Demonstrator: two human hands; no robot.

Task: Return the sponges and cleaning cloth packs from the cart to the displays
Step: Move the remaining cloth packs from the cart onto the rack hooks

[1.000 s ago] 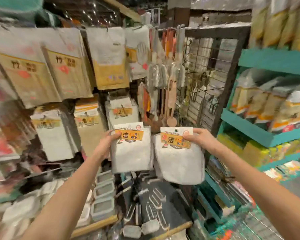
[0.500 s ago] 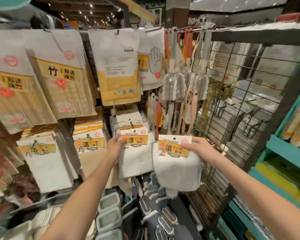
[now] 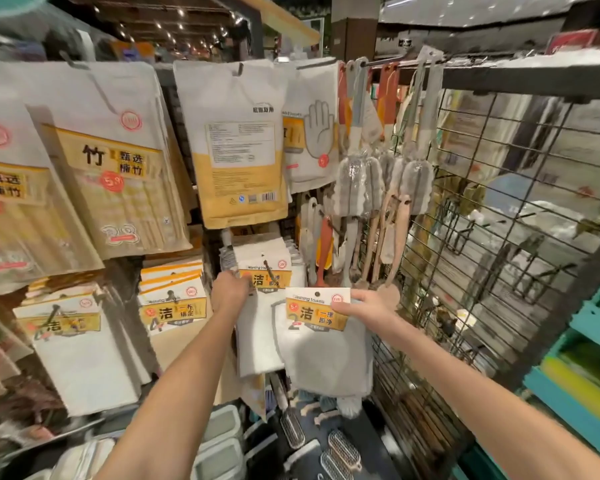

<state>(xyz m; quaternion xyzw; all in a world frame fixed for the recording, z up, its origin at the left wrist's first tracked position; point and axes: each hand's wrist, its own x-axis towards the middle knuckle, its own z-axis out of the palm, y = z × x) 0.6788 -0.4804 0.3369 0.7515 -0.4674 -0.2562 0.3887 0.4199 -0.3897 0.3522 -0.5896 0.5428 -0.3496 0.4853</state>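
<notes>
Centre frame, the right hand (image 3: 364,306) pinches the card header of a cleaning cloth pack (image 3: 321,344), which overlaps a second pack (image 3: 257,337) just left. The left hand (image 3: 229,289) grips that one at its hook (image 3: 267,269), fingertips hidden. White tubs (image 3: 219,445) at the bottom: contents unclear. Bottle brushes (image 3: 357,181) and a wire grid (image 3: 499,237) stand right.

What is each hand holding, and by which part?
Left hand grips one cloth pack at its header card; right hand pinches a second pack by its header.
</notes>
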